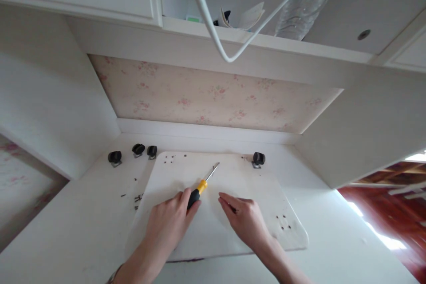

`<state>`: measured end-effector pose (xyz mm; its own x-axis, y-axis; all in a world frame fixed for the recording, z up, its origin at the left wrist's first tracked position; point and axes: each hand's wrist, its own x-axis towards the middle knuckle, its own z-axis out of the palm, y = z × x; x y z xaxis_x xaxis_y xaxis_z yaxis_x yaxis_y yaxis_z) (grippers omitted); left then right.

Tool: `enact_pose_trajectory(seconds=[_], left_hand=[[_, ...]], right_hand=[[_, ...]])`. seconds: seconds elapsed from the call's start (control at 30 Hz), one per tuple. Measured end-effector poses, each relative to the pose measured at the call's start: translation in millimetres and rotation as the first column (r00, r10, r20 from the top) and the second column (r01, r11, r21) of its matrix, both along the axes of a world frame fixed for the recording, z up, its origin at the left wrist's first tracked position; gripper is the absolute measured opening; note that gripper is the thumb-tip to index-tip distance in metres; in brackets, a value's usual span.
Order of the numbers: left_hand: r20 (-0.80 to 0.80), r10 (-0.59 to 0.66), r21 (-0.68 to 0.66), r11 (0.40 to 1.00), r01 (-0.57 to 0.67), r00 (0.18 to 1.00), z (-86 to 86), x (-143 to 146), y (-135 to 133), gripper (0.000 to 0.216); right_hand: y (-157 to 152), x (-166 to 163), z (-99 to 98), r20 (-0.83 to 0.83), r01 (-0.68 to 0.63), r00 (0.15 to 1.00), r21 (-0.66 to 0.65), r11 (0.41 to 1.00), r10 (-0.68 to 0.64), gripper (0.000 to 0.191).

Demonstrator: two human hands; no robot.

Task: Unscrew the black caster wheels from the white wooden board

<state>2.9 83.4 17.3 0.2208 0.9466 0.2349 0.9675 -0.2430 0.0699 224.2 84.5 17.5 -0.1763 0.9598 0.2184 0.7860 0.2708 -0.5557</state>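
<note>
My left hand (169,222) is closed around the black and yellow handle of a screwdriver (201,185), whose metal shaft points up and to the right over a white board (186,173). My right hand (244,217) rests on the board just right of the screwdriver, fingers close together and pointing left, with something small and dark under the fingertips that I cannot make out. The board lies flat on a white desk (333,230) and shows small screw holes (283,222) near its right corner and others at its top left.
Three black caster wheels (114,157) (138,149) (152,151) stand left of the board and one caster wheel (258,159) at its top right. Loose screws (137,197) lie by the board's left edge. A white cable (213,31) and a plastic bottle (304,9) hang overhead.
</note>
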Motion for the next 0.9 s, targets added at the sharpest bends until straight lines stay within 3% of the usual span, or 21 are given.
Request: enact_pose_trajectory(seconds=[0.2, 0.37, 0.47, 0.57, 0.7, 0.9], left_hand=[[0.045, 0.006, 0.111, 0.994, -0.011, 0.999, -0.2, -3, -7, 0.034], [0.320, -0.035, 0.046, 0.999, 0.021, 0.947, -0.3, -2, -23, 0.029], [0.584, 0.013, -0.110, 0.992, 0.063, 0.812, 10.2, 3, -32, 0.032], [0.783, 0.160, -0.308, 0.939, 0.152, 0.601, 23.2, 9, -37, 0.038], [0.858, 0.343, -0.443, 0.871, 0.212, 0.383, 30.9, 16, -34, 0.043], [0.876, 0.462, -0.482, 0.818, 0.314, 0.140, 27.8, 18, -29, 0.042]], right_hand=[[-7, -20, -8.4, -0.030, -0.100, 0.994, 0.040, 0.994, 0.102, 0.035], [-10, -29, -12.9, -0.166, -0.126, 0.976, 0.093, 0.988, 0.140, 0.033], [-14, -35, -12.0, -0.271, -0.114, 0.950, 0.155, 0.981, 0.153, 0.030], [-17, -40, -10.4, -0.307, -0.093, 0.938, 0.229, 0.969, 0.163, 0.028], [-19, -44, -10.1, -0.239, -0.095, 0.953, 0.347, 0.933, 0.186, 0.026], [-20, -49, -10.1, -0.161, -0.196, 0.946, 0.400, 0.895, 0.280, 0.028]])
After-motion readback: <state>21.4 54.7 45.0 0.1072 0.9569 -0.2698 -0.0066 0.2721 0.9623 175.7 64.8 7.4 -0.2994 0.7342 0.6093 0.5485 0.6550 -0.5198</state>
